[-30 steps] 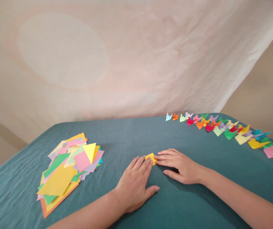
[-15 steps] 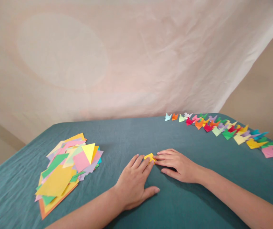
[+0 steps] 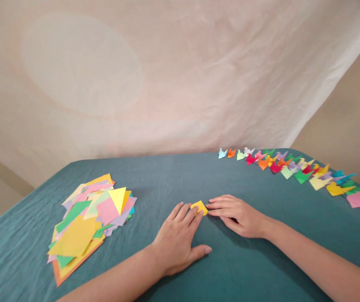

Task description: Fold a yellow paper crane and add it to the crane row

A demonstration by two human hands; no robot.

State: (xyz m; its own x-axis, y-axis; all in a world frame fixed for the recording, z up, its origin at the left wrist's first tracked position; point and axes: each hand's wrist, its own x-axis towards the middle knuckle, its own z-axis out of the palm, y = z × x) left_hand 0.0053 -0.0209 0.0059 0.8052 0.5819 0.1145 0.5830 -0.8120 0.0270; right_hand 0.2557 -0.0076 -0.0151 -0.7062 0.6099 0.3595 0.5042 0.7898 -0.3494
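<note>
Head camera is showing me a small folded yellow paper lying on the table, between both hands. The left hand is resting over its near part, fingers lying flat and fairly close together, thumb spreading apart. The right hand is bringing its loosely grouped fingers to the paper's right side; whether they are pinching the edge, I cannot tell. I am judging that uneven pressing could be skewing a crease, or a sideways nudge sliding the paper loose. One corner is pointing away from the wearer; fingertips are hiding too much for me to be judging its long axis. Leftward, a paper pile is spreading; far right, paper birds are standing grouped.
</note>
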